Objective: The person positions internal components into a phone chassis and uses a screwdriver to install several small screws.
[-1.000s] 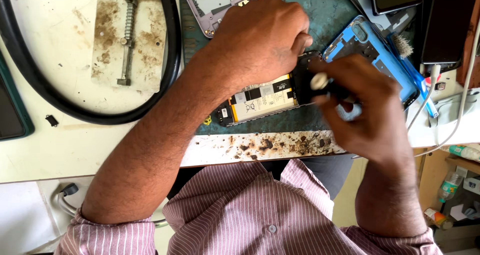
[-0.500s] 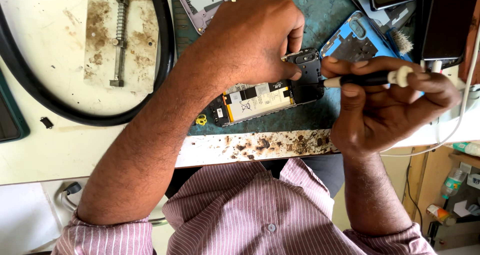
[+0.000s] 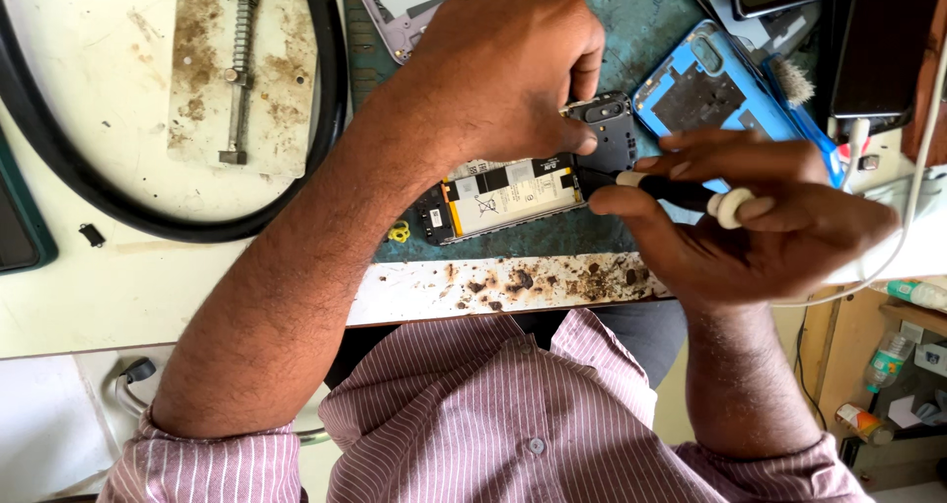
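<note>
Left hand: curling down over the upper end of the opened phone, fingertips pressing on its dark top section and pinning it to the green mat.
Right hand: pinching the screwdriver between thumb and fingers, remaining fingers folding round the black handle with its white end cap.
Screwdriver: lying nearly level, tip pointing left and meeting the phone's dark top section just beside the left fingertips.
Opened phone: lying back-off on the mat near the worktop front edge, showing a pale battery with a label; partly hiding under the left hand.
Blue back cover: resting inside-up on the mat just right of the phone, touching the right fingers from behind.
Grey phone frame: lying at the top edge of the mat, above the left hand.
Black cable loop: curving across the pale worktop at left, ringing a stained plate with a metal bar.
Yellow bit: sitting on the mat at the phone's lower left corner.
Striped shirt: filling the bottom of the view.
</note>
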